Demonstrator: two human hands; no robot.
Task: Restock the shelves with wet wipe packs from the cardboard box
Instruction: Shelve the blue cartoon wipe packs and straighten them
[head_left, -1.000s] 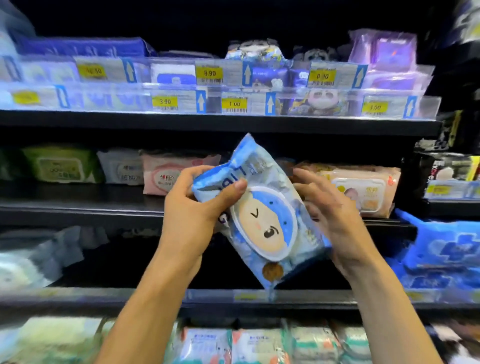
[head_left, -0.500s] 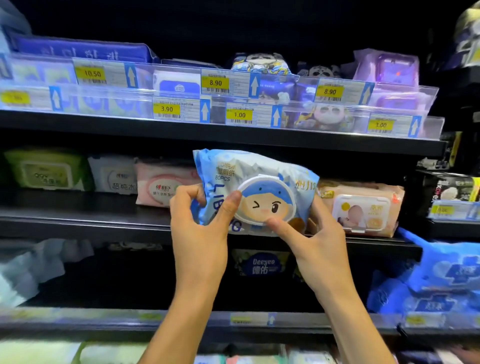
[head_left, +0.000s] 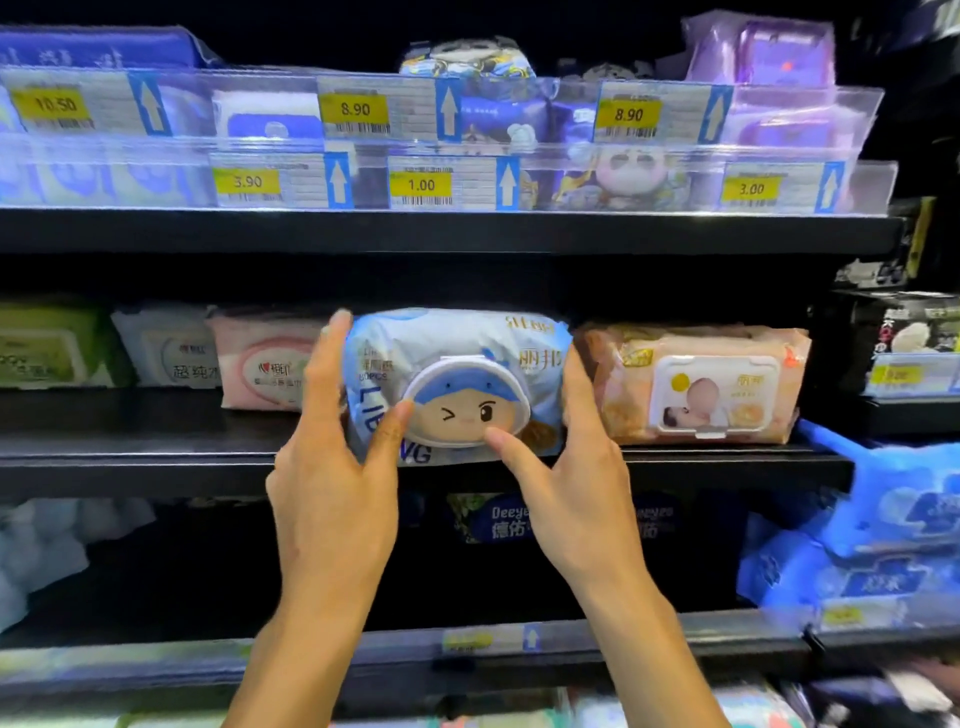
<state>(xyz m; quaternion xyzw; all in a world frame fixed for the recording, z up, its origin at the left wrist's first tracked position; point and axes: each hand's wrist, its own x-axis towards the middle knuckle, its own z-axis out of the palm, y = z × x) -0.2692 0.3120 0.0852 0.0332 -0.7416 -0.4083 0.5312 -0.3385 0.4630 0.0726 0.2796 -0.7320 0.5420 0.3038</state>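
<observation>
Wet wipe pack (head_left: 457, 338) is seated on the middle shelf (head_left: 156, 457), each end clasped by the fingers (head_left: 324, 364) of left hand (head_left: 332, 499) and right hand (head_left: 576, 499). Soft, light, slick wrapping is expected; the ends are to be held.

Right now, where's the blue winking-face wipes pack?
Head view, centre: blue pack on the middle shelf, pink pack to its left, peach pack to its right, held by left hand and right hand.

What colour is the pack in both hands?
The pack is light blue and white; head view shows it.
</observation>
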